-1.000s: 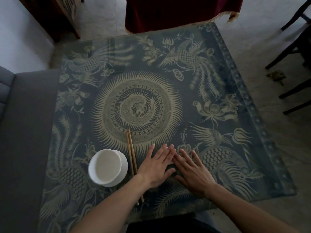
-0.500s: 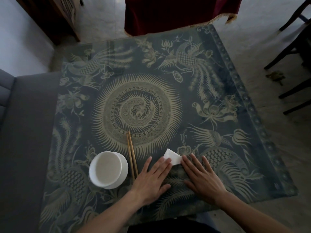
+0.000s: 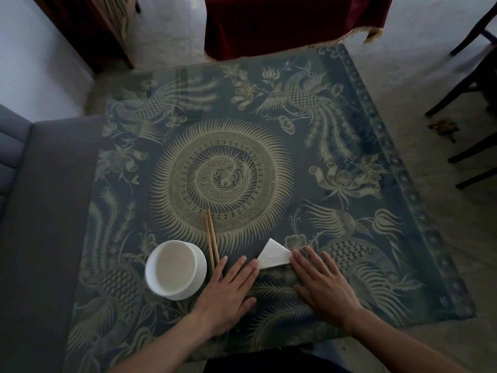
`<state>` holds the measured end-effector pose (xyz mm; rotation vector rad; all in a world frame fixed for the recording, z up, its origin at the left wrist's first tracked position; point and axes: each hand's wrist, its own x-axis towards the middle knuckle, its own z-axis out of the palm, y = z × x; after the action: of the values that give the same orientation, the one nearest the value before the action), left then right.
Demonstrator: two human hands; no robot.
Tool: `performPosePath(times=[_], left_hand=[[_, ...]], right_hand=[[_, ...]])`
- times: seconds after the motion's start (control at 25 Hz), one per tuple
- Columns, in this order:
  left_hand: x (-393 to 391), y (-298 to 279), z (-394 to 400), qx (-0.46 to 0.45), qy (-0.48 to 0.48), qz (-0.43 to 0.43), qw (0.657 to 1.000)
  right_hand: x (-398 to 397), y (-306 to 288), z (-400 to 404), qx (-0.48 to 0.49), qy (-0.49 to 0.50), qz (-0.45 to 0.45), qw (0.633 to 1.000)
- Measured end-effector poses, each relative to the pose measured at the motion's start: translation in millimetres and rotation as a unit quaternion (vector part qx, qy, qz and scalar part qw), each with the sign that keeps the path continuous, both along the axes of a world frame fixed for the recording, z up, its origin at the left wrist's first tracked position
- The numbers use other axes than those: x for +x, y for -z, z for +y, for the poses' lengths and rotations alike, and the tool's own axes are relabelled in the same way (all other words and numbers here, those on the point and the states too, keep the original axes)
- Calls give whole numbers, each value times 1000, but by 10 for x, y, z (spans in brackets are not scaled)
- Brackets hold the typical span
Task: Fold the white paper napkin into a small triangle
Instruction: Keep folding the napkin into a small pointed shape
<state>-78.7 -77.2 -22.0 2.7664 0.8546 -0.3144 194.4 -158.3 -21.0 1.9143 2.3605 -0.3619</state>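
Observation:
The white paper napkin (image 3: 273, 254) lies flat on the table near its front edge, folded into a small triangle with its tip pointing away from me. My left hand (image 3: 228, 290) rests palm down just left of it, fingertips at its lower left corner. My right hand (image 3: 321, 285) lies flat to the right, fingertips at the napkin's right corner. Both hands have fingers spread and hold nothing.
A white bowl (image 3: 176, 269) stands left of my left hand, with a pair of wooden chopsticks (image 3: 211, 242) lying between them. The table (image 3: 403, 238) has a dark patterned top under glass. A grey sofa (image 3: 40, 211) is on the left, dark chairs (image 3: 473, 84) on the right.
Both hands slid back toward me and apart, uncovering the folded napkin that they covered a second ago. The napkin stays in place on the table.

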Motion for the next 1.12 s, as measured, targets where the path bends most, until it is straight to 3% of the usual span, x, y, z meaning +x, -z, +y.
performPosePath(times=[0.2, 0.36, 0.6, 0.76, 1.12], left_hand=[[343, -109, 147, -29, -180, -108, 977], [708, -162, 288, -63, -310, -62, 946], [861, -154, 340, -65, -343, 15, 937], [865, -152, 362, -112, -369, 56, 921], [782, -242, 472, -149, -353, -30, 923]], right_hand=[[-183, -173, 281, 4, 84, 39, 996], [-303, -202, 326, -27, 93, 24, 995], [-370, -215, 162, -13, 106, 35, 994], [-379, -204, 156, -18, 110, 43, 993], [-408, -221, 168, -81, 87, 67, 991]])
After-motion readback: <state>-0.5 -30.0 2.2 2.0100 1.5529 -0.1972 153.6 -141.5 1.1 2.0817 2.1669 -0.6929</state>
